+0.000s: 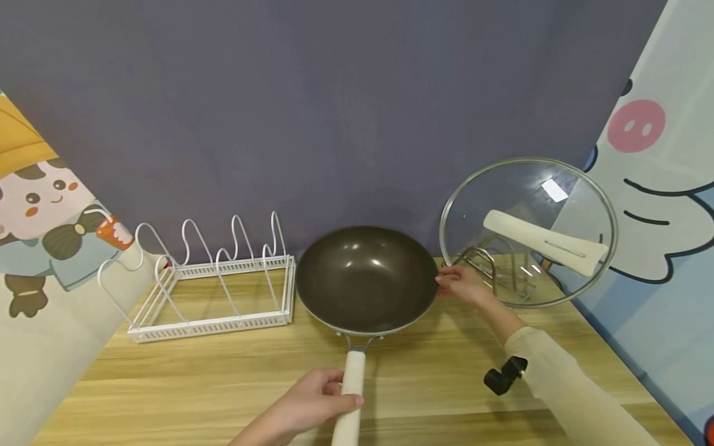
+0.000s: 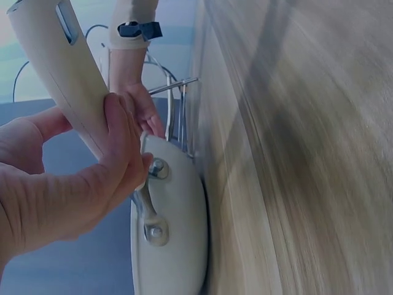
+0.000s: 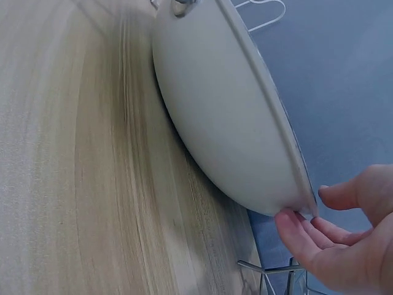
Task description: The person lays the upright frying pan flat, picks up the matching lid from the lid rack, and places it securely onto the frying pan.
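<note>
A wok point(image 1: 365, 279) with a dark brown inside and a cream outer wall point(image 3: 215, 104) rests on the wooden table. Its long cream handle point(image 1: 351, 381) points toward me. My left hand point(image 1: 312, 399) grips this handle, thumb on one side and fingers on the other, as the left wrist view also shows. At the wok's right rim, my right hand point(image 1: 463, 285) has its fingers point(image 3: 295, 236) against the outside wall, just under the edge. The right thumb point(image 3: 344, 193) lies across the rim from those fingers. What sits beneath the wok is hidden.
Left of the wok stands a white wire rack point(image 1: 212, 325) with several loops. Behind my right hand, a clear glass lid point(image 1: 502, 186) with a cream handle point(image 1: 546, 241) leans in a small metal stand point(image 1: 485, 254). A dark wall point(image 1: 357, 124) rises behind the table point(image 1: 223, 384).
</note>
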### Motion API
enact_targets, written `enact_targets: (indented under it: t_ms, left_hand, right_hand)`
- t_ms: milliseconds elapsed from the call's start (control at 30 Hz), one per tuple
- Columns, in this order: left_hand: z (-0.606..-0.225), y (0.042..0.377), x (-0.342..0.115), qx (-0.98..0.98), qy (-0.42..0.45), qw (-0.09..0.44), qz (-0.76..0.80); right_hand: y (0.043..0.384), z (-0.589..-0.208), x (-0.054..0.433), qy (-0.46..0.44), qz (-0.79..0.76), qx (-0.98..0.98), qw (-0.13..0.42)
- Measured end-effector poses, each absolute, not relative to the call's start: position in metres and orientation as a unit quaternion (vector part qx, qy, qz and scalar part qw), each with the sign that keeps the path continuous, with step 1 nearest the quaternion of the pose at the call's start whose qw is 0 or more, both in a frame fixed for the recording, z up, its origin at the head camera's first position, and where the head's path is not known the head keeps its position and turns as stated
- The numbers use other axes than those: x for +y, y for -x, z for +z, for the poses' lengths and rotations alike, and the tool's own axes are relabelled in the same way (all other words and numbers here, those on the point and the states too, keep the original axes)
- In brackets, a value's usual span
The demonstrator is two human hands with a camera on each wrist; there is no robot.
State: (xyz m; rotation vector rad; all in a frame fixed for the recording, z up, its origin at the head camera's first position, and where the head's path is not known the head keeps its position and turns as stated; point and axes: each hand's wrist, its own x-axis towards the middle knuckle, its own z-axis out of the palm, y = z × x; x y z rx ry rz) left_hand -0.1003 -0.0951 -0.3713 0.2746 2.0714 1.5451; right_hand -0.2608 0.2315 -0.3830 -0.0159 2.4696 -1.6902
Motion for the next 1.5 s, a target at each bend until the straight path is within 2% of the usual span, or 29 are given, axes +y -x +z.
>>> enact_targets:
  t_ms: [567,700,1033,1500]
  left_hand:
    - [-0.366,0.105,-0.121,0.785,-0.139,0.276,0.536]
    - [-0.359,0.107,-0.122,0.809,-0.157,0.254,0.506]
    - [-0.333,0.108,-0.106,0.906,-0.187,0.159,0.345]
    - [-0.329,0.106,-0.102,0.906,-0.185,0.159,0.346]
  right_hand:
    - [0.268,-0.386,0.231,-0.007,-0.567,0.822,0.059]
    - [0.269,-0.385,0.231,-0.009,-0.563,0.824,0.064]
    - [0.269,-0.388,0.232,-0.013,-0.57,0.819,0.065]
    - [0.27,-0.39,0.232,-0.014,-0.567,0.821,0.067]
